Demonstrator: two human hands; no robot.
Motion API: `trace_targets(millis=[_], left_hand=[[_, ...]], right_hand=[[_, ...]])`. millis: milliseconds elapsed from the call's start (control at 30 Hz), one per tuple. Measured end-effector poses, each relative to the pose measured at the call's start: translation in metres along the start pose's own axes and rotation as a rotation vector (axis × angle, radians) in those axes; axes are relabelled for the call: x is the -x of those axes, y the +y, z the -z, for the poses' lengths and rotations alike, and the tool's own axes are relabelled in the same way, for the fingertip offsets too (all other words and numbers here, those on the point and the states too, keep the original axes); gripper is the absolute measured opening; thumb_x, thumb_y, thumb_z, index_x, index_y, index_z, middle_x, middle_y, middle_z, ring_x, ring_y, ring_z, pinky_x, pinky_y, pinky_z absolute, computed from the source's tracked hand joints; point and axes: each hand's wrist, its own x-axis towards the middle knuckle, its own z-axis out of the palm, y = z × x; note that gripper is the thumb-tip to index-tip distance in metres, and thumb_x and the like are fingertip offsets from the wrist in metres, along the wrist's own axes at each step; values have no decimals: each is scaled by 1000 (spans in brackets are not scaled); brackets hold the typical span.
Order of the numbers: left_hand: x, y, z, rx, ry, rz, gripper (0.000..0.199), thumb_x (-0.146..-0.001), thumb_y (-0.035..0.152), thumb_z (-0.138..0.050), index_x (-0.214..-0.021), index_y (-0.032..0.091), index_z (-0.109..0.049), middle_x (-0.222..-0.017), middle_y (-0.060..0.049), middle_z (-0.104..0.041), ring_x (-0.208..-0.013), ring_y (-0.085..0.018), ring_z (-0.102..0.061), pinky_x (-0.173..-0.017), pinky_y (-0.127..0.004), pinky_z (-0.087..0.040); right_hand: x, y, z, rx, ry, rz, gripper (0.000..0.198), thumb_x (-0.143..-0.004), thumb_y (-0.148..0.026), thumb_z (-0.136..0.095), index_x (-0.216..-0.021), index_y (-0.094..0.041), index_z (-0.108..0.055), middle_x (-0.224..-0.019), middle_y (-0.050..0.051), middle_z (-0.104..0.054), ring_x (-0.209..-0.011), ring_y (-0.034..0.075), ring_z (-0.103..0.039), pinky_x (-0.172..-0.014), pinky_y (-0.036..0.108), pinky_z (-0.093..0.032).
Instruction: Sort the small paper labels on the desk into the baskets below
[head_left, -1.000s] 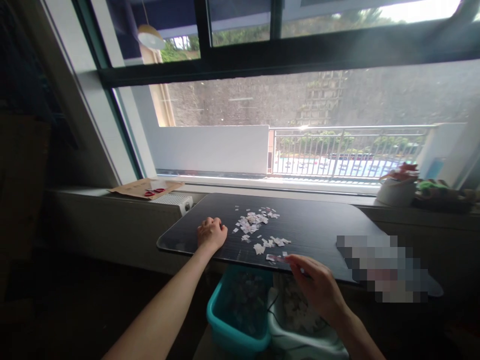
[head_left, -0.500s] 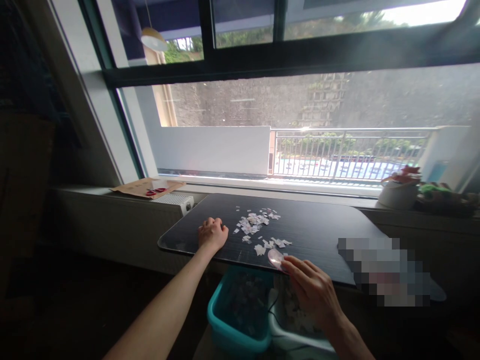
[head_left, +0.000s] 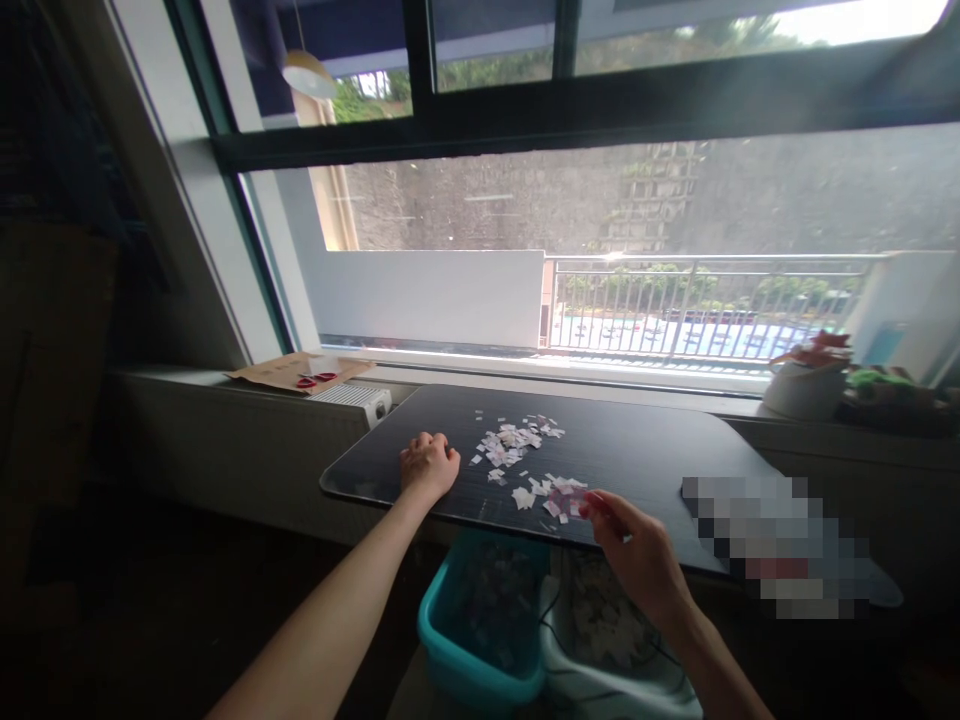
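My right hand (head_left: 634, 545) pinches a small see-through pinkish plastic piece (head_left: 564, 499), rounded in outline, at the front of the dark table (head_left: 637, 460). This piece lies over or just above the nearer paper scraps (head_left: 525, 496); whether it touches them I cannot tell. Farther back, a larger heap of small white paper scraps (head_left: 506, 443) is spread on the tabletop. On the table's left part rests my left hand (head_left: 429, 466), closed with its fingers curled under. What it holds, if anything, is hidden.
Below the front edge stand a turquoise basin (head_left: 431, 640) and a pale tub (head_left: 559, 670), both with scraps inside. Red-handled scissors (head_left: 316, 380) lie on brown paper (head_left: 262, 370) by the window. A white pot (head_left: 802, 388) is on the right sill; a blurred patch covers the table's right end.
My right hand has moved the plastic piece from the table's front edge up and slightly right, over the nearer scraps. My left hand stays at the same place on the table.
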Motion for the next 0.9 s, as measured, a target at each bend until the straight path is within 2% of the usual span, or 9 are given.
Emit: trace_targets(millis=[100,200,433,600,767,900], left_hand=[[0,0,0,4,5,-5,25,-83,33,-42,-93,20,-60,-102,-11,-57,-98,-27,-53,-83,-39,-41],[0,-1,-1,3,11,-12,25,-83,33,-42,-92,19,-60,-101,-11,-57,-96,-27,-53,-81,-39,-41],[2,1,1,-25,23,0,25,-83,33,-43,-94,20,-61,-102,-11,-57,-100,-27,-53,-83,-39,-40],[1,1,1,-23,13,3,25,-83,32,-44,-94,19,-61,-103,-11,-57,-99,-28,-53,-83,-39,-40],[1,1,1,-11,11,-8,25,-83,33,-43,-95,19,-60,-103,-12,-57,-99,-27,-53,-83,-39,-40],[0,0,-1,-10,8,-11,26,-83,33,-42,-95,18,-60,-102,-12,-57,-99,-28,-53,-82,-39,-40]], right_hand=[[-2,-6,1,95,32,11,30,-85,-36,-48,-101,-21,-69,-86,6,-75,-69,19,-68,-63,26,-52],[-2,-10,1,164,-6,27,28,-86,-36,-48,-96,-22,-70,-83,4,-75,-65,18,-67,-59,25,-50],[2,-10,1,122,-6,27,26,-85,-37,-49,-95,-24,-69,-83,2,-75,-66,17,-67,-59,24,-49],[-1,-16,1,78,-76,40,26,-86,-37,-48,-96,-23,-68,-83,2,-74,-65,16,-65,-59,24,-48],[9,-15,20,206,-58,49,23,-85,-37,-50,-91,-24,-69,-76,1,-73,-58,15,-62,-56,25,-46],[15,-16,34,214,-32,49,24,-86,-38,-50,-93,-25,-68,-77,2,-73,-57,16,-62,-55,24,-46]])
